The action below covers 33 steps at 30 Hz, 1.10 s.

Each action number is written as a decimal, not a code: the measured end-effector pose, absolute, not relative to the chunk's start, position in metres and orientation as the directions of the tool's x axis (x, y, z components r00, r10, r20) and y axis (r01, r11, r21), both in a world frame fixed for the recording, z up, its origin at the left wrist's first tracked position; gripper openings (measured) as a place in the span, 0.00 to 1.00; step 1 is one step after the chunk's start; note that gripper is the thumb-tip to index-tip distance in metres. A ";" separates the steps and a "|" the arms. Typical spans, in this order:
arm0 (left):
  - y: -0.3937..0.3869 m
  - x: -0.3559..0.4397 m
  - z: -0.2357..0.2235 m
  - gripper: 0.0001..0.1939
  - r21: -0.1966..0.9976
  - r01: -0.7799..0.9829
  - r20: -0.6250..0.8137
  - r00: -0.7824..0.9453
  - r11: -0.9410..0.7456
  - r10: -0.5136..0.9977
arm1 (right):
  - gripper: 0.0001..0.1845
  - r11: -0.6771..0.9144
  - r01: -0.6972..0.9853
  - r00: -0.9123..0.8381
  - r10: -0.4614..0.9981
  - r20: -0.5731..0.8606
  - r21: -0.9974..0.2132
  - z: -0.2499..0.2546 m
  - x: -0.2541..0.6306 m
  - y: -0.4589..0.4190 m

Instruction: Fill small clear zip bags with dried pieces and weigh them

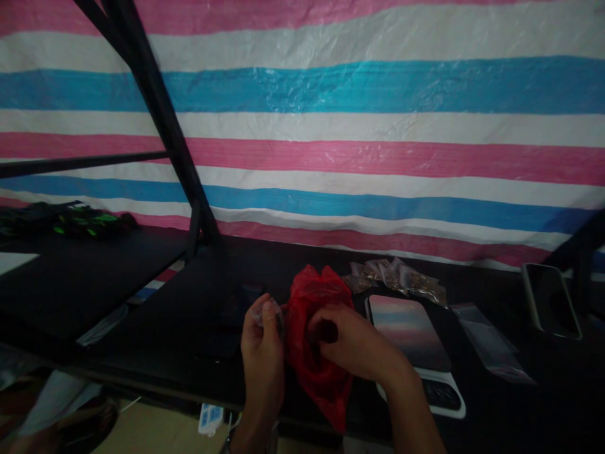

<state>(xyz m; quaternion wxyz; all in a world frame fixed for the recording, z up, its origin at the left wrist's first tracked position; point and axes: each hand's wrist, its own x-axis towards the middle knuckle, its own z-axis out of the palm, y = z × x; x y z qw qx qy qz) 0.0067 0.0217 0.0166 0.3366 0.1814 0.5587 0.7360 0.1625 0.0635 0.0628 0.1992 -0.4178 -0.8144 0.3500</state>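
A red plastic bag (314, 290) stands with its mouth open on the black tabletop. My right hand (345, 337) reaches into it from the right, fingers curled, and the tips are hidden inside. Beside the bag's left edge, my left hand (265, 340) pinches a small clear plastic bag (270, 313) between thumb and fingers. Just right of the red bag lies a white digital scale (411, 331) with a shiny plate, partly covered by my right forearm. Behind the scale are several small clear bags (401, 279) filled with brownish bits.
Flat clear bags (491, 343) lie right of the scale. A phone (552, 301) leans at the far right. A black metal post (174, 139) rises at the left, before a striped plastic sheet (378, 126). Black-and-green toy-like vehicles (89, 221) sit on the left table.
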 end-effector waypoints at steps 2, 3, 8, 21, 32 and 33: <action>0.021 0.009 0.019 0.31 0.948 -0.285 -0.109 -0.710 -0.143 0.695 | 0.21 0.381 0.531 -0.594 0.804 -0.012 -0.757 0.062 0.163 0.063; 0.021 0.009 0.021 0.33 0.949 -0.283 -0.111 -0.713 -0.140 0.692 | 0.20 0.364 0.524 -0.601 0.798 -0.032 -0.770 0.062 0.162 0.063; 0.021 0.010 0.026 0.37 0.948 -0.270 -0.090 -0.735 -0.169 0.673 | 0.17 0.258 0.497 -0.603 0.790 -0.115 -0.828 0.061 0.159 0.063; 0.018 -0.006 0.016 0.34 0.976 0.008 0.150 -0.756 -0.220 0.638 | 0.12 0.199 0.416 -0.481 0.876 -0.029 -0.887 0.058 0.161 0.070; 0.012 -0.002 -0.001 0.31 0.904 0.396 0.361 -0.495 -0.164 0.791 | 0.11 0.332 0.268 -0.350 0.908 0.230 -0.904 0.086 0.164 0.065; 0.012 -0.002 -0.002 0.31 0.905 0.396 0.351 -0.489 -0.154 0.799 | 0.12 0.352 0.274 -0.360 0.900 0.244 -0.895 0.089 0.161 0.062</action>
